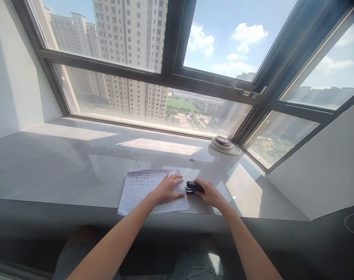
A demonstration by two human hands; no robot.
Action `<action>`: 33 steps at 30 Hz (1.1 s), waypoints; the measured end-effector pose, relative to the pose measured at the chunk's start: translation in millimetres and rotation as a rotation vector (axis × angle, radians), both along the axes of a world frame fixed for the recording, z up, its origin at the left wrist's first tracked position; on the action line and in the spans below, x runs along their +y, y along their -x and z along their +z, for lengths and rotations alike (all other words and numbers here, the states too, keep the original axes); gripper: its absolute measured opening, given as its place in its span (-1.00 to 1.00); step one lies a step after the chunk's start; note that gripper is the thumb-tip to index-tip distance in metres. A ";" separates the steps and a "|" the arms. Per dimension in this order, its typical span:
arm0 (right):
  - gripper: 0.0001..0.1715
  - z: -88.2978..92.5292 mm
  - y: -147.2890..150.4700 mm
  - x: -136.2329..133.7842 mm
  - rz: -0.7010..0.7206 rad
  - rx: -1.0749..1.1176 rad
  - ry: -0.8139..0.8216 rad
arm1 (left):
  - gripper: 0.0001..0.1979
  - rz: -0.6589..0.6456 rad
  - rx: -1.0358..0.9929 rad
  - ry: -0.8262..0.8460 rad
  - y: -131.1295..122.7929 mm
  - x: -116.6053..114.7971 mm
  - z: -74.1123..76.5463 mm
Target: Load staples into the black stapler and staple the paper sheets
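Note:
A stack of paper sheets [153, 194] with handwriting lies on the windowsill, its lower edge at the sill's front edge. My left hand [168, 188] rests on the right part of the sheets with its fingers spread. A black stapler [190, 186] is at the right edge of the paper, its front end close against that edge. My right hand [208, 192] is wrapped around the stapler's back end from the right. Whether the paper's edge sits between the stapler's jaws, I cannot tell.
Behind the paper lies a small strip of staples [192, 160]. A small pale piece [234, 198] lies right of my right hand. A pile of round plates or lids [225, 145] stands in the far right corner by the window frame [177, 79]. The grey sill [63, 171] ends just before my knees.

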State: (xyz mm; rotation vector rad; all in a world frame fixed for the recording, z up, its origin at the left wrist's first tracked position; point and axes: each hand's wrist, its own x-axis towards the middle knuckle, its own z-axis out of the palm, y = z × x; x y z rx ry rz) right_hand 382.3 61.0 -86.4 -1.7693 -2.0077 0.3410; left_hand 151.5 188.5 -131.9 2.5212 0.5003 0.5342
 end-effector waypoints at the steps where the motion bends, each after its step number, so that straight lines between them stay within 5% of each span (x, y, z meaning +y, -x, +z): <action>1: -0.69 -4.5 -4.8 -2.4 -0.036 0.012 -0.017 | -0.27 0.011 -0.007 0.015 -0.7 -0.3 -0.4; 4: -0.68 -12.0 -12.7 -7.6 -0.249 0.048 -0.127 | -0.31 0.040 -0.049 0.048 -1.3 -2.8 1.6; 8: -0.66 -4.4 16.1 -2.7 -0.518 0.205 -0.308 | -0.68 0.134 -0.260 0.147 8.9 -4.4 20.2; 13: -0.78 -9.1 122.9 35.5 -0.323 0.361 -0.260 | -0.73 0.558 -0.666 0.102 57.3 14.5 55.6; 17: -0.81 -27.7 167.8 62.3 -0.231 0.410 -0.204 | -0.78 0.742 -0.567 -0.022 129.6 47.6 48.9; 23: -0.75 -36.4 92.9 53.8 -0.299 0.429 -0.203 | -0.74 0.807 -0.012 -0.172 221.5 101.0 6.9; 28: -0.50 -42.8 18.0 45.5 -0.386 0.523 -0.131 | -0.75 0.869 0.273 -0.285 213.4 103.7 4.6; 31: -0.30 -47.6 -12.9 58.5 -0.448 0.644 -0.190 | -0.75 0.875 0.328 -0.335 205.5 100.1 6.4; 33: -0.26 -49.4 -27.5 76.9 -0.485 0.503 -0.241 | -0.76 0.884 0.328 -0.312 206.0 101.5 5.8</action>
